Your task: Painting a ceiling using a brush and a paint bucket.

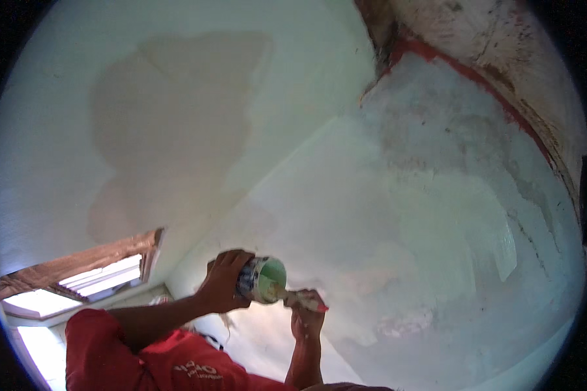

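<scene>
My left hand [227,281] is wrapped round the side of a small paint can [247,280]. The can is tipped so that its mouth faces right, and pale green paint [272,274] coats its inside. In my right hand [306,314] is a paintbrush [314,302] with a red tip to its handle. The brush's bristle end is at the can's mouth, against the lower inner rim. How deep the bristles reach into the paint I cannot tell. Both hands are close together, in front of my red shirt [199,365].
A pale green wall [319,202] spreads behind the hands, with a wet-looking patch [507,251] on the right. A large darker stain [176,104] marks the upper left surface. A wood-framed window [104,274] is at the lower left. A red-brown strip [466,72] borders rough plaster at upper right.
</scene>
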Available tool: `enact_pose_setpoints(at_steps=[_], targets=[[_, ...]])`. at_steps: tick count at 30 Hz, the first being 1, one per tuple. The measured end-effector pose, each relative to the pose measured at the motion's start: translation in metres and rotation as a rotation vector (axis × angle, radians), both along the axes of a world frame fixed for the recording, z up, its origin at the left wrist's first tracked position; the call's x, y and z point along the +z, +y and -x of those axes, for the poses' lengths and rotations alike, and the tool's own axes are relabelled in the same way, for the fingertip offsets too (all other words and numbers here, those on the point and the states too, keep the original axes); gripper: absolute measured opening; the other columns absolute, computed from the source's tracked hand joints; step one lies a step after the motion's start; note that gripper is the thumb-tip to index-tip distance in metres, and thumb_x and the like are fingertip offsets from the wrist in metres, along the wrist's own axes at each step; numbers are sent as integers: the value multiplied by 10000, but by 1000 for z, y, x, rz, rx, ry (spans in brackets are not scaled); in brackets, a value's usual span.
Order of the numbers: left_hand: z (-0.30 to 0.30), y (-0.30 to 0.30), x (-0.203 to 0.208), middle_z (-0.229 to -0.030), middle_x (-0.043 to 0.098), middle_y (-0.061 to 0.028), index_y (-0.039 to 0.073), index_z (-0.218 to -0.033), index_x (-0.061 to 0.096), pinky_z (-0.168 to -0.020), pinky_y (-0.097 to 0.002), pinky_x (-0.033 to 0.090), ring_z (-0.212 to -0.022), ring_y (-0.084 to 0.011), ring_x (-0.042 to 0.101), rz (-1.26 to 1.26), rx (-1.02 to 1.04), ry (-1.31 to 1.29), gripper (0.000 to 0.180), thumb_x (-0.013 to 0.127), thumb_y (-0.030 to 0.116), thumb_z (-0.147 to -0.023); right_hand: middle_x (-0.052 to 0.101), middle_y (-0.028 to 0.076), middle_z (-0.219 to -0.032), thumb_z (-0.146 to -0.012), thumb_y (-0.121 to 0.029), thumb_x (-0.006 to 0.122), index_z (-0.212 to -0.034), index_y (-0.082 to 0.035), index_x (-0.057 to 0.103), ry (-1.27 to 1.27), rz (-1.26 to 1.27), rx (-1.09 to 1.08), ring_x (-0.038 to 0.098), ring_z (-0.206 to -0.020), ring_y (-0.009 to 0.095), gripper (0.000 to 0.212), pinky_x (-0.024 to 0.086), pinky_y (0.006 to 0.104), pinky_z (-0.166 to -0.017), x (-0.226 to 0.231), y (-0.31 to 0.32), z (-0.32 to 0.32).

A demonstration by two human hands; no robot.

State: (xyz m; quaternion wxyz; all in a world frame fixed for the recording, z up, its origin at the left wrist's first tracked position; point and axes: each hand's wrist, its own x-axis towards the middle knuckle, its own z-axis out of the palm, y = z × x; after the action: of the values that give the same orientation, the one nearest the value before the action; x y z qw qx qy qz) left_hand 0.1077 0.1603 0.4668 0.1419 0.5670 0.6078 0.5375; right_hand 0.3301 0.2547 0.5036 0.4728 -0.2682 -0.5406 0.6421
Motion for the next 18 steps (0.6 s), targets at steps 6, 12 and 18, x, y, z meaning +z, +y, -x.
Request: enact_pose_setpoints(at_steps=[6,12,18], targets=[[1,0,-9,-1374,483,-185,67,-1415,433,-1071,-553,360,-1296,-413,450,-123,-81,-23,1040,884,204,-487,687,140,-871,-830,35,782,-857,-5,649,-106,-158,-7,693,-778,220,141,575,328,-707,2,-11,-1],[7,-3,-9,-1382,479,-200,58,-1422,424,-1085,-539,350,-1312,-408,430,-47,-115,-2,1063,892,202,-478,667,141,-953,-940,-33,692,-923,-14,604,16,-57,-50,683,-822,211,92,573,330,-724,-8,-22,3],[11,-7,-7,-1362,479,-192,60,-1412,407,-1093,-538,348,-1301,-402,434,-32,-177,-8,1055,910,169,-491,679,122,-953,-904,-13,724,-901,6,700,-101,-211,10,665,-870,187,31,549,313,-809,-4,-25,3]])
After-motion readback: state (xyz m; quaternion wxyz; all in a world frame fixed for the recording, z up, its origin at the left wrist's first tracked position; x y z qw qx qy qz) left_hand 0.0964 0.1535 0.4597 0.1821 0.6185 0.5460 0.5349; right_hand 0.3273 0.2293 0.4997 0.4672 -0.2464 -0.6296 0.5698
